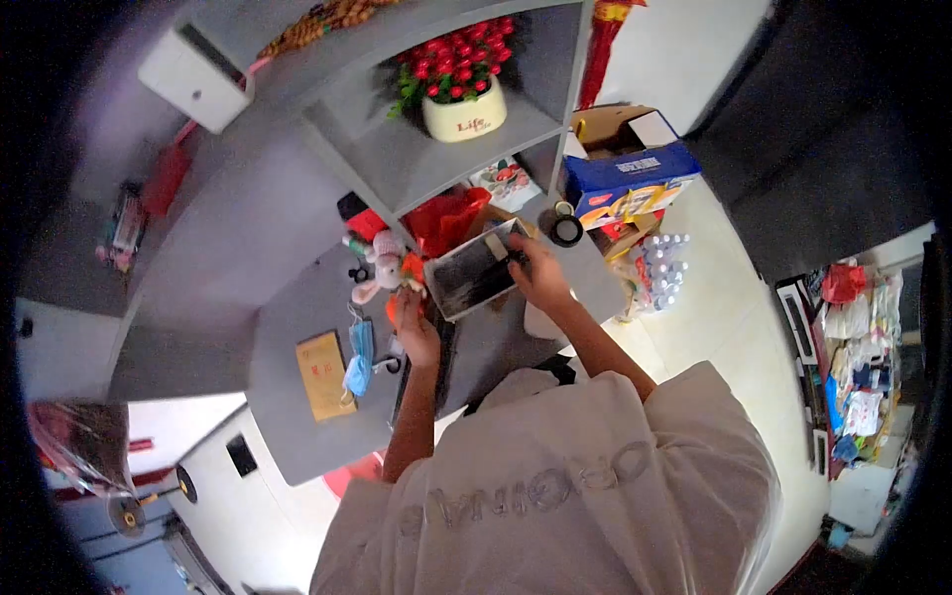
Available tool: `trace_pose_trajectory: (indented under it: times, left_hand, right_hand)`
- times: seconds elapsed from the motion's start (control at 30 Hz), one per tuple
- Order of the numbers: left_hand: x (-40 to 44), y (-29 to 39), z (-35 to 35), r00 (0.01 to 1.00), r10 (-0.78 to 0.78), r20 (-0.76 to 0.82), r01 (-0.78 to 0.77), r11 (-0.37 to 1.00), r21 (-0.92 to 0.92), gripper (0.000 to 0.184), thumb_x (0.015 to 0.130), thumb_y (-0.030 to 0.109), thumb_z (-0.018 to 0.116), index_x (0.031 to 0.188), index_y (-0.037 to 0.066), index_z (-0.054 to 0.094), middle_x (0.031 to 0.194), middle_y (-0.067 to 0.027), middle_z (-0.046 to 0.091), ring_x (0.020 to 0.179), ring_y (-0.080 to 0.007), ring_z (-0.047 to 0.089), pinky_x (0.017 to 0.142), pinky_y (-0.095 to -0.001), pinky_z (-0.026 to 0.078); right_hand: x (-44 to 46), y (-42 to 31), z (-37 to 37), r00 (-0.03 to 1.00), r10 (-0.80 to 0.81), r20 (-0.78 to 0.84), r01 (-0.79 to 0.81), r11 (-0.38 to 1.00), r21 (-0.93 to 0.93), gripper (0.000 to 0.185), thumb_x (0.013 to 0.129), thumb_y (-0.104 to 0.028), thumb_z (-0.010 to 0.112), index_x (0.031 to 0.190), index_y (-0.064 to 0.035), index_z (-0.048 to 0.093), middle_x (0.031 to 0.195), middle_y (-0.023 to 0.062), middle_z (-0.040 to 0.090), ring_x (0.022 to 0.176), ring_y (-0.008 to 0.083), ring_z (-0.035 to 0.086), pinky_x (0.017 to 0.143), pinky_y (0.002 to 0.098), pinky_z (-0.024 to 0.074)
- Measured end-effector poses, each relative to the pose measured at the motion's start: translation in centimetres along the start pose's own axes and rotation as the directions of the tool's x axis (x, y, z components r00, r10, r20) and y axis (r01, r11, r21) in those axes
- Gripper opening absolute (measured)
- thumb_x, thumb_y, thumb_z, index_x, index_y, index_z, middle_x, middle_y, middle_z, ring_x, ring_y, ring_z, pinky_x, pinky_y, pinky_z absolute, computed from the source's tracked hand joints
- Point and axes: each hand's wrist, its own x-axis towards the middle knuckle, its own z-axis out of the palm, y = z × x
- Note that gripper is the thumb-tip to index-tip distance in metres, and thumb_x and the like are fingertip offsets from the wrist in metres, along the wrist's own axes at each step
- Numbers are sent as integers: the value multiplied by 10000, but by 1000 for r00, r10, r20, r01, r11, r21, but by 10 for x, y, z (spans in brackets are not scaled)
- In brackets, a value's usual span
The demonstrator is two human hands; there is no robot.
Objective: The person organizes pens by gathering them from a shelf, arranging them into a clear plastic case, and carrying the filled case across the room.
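Observation:
A shallow open box point(442, 306) with a pale rim and dark inside lies tilted on the grey desk point(297, 446). My right hand point(540, 276) reaches over its right end, fingers closed round a slim black object point(517, 258) whose kind is not clear. Left of the box, my left hand point(417, 332) has its fingers curled against a small orange thing point(393, 311), partly hidden by them. Just beyond that hand sits a plush rabbit point(386, 260) with an orange piece at its side. Red wrapping point(444, 220) is bunched behind the box.
A blue face mask point(359, 355) and a brown envelope point(325, 377) lie at the desk's left. Above stands a grey shelf with a potted red-berry plant point(466, 117). A dark round-topped container point(566, 231), a blue carton point(635, 178) and several bottles point(662, 268) are at right.

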Motion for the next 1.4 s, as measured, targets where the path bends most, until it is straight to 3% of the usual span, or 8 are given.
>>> trace_pose_trajectory:
  times: [0.07, 0.2, 0.33, 0.53, 0.77, 0.97, 1.17, 1.4]
  left_hand:
    - [-22, -7, -11, 995, 57, -85, -44, 988, 147, 385, 770, -69, 386, 1129, -7, 513, 1226, -220, 460, 1137, -377, 436, 963, -429, 348]
    - [-60, -22, -12, 977, -56, 207, 7, 974, 228, 542, 768, -52, 372, 1301, 48, 360, 1305, -171, 401, 1215, -345, 360, 1024, -414, 268]
    - [-71, -34, 2, 937, -162, 311, -38, 836, 548, 448, 893, 177, 364, 1329, 85, 317, 1373, -136, 314, 1271, -319, 275, 1024, -477, 229]
    - [-63, -13, -20, 944, -281, 171, 171, 864, 474, 675, 856, 360, 465, 1391, 97, 150, 1440, -167, 123, 1331, -332, 109, 1035, -535, 119]
    - [48, 82, -48, 981, 192, -34, -177, 950, 256, 605, 804, 183, 560, 1327, 23, 301, 1364, -200, 299, 1259, -376, 281, 1016, -478, 226]
    - [172, 217, -88, 791, 610, 42, -610, 782, 132, 450, 780, 62, 555, 1222, 45, 474, 1365, -170, 322, 1202, -362, 384, 968, -409, 339]
    - [314, 275, -96, 647, 750, 138, -751, 594, 289, 463, 802, 117, 534, 1253, 77, 433, 1301, -148, 409, 1164, -329, 418, 970, -390, 352]
    - [413, 264, -76, 781, 553, 288, -623, 722, 302, 666, 793, 353, 573, 1291, -13, 327, 1267, -222, 417, 1169, -355, 404, 981, -386, 333]
  right_hand:
    - [2, 2, 4, 1000, -8, 1, 8, 1000, -30, 394, 744, -54, 574, 1129, -15, 497, 1078, 190, 550, 1006, 348, 530, 865, 368, 418]
    - [3, -1, 10, 999, -31, 16, 31, 1000, -2, 402, 726, -44, 582, 1119, -24, 499, 1064, 197, 546, 1023, 355, 511, 890, 386, 395]
    - [2, 6, 18, 996, -80, 41, 83, 993, -89, 428, 718, -38, 583, 1135, -28, 486, 1073, 188, 542, 1004, 358, 513, 890, 390, 392]
    - [8, -7, -3, 996, -86, -18, 83, 988, -131, 479, 723, -67, 589, 1178, -25, 446, 1145, 205, 491, 1079, 383, 444, 948, 422, 344]
    - [55, -56, -46, 945, -297, -140, 284, 953, -106, 449, 760, -74, 534, 1195, -6, 445, 1198, 207, 471, 1123, 385, 426, 960, 412, 322]
    - [144, -129, -95, 782, -567, -258, 533, 823, -194, 432, 749, -77, 572, 1161, 6, 472, 1165, 189, 499, 1082, 365, 461, 926, 410, 359]
    - [271, -180, -127, 661, -732, -167, 599, 648, -470, 450, 728, -128, 612, 1143, 1, 495, 1119, 186, 534, 1037, 335, 501, 893, 389, 404]
    - [332, -184, -125, 966, -252, 63, 235, 746, -623, 465, 735, -279, 599, 1073, 32, 527, 1062, 204, 569, 1025, 339, 521, 870, 391, 427]
